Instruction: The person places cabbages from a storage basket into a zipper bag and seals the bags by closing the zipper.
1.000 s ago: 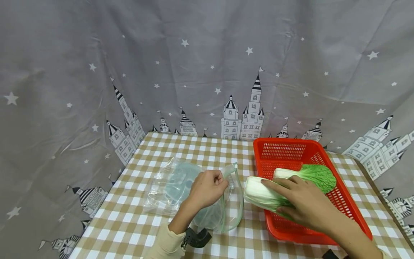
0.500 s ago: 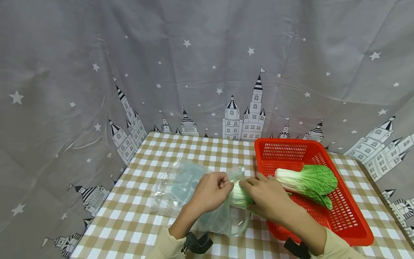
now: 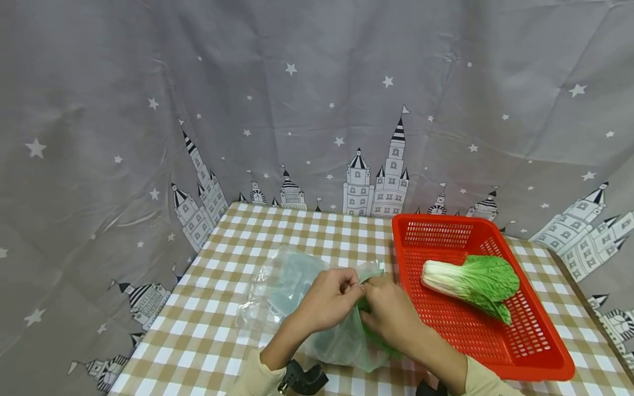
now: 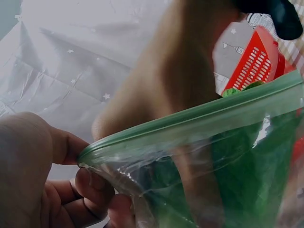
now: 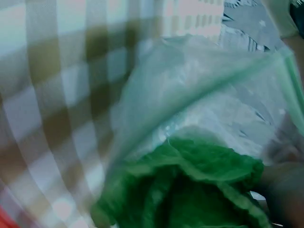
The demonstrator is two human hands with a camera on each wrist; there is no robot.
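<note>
My left hand point(image 3: 331, 297) pinches the edge of a clear zip bag point(image 3: 342, 344) between thumb and fingers. In the left wrist view the bag's green zip rim point(image 4: 190, 121) is spread open. My right hand point(image 3: 393, 311) reaches in through that mouth, gripping a Chinese cabbage; its fingers show through the plastic. The cabbage's leafy end point(image 5: 199, 159) sticks out of the mouth in the right wrist view. Its white stalk is hidden inside the bag and behind the hands. A second Chinese cabbage point(image 3: 470, 283) lies in the red basket point(image 3: 446, 324).
Left of the hands, crumpled clear plastic point(image 3: 284, 286) with a pale green patch lies on the checked tablecloth point(image 3: 198, 335). The basket stands close to the right hand. A grey curtain point(image 3: 317, 82) hangs behind the table.
My right hand has brought the first cabbage leftward from above the basket, stalk first into the bag's mouth. The left hand has kept its pinch on the bag, shifting slightly right.
</note>
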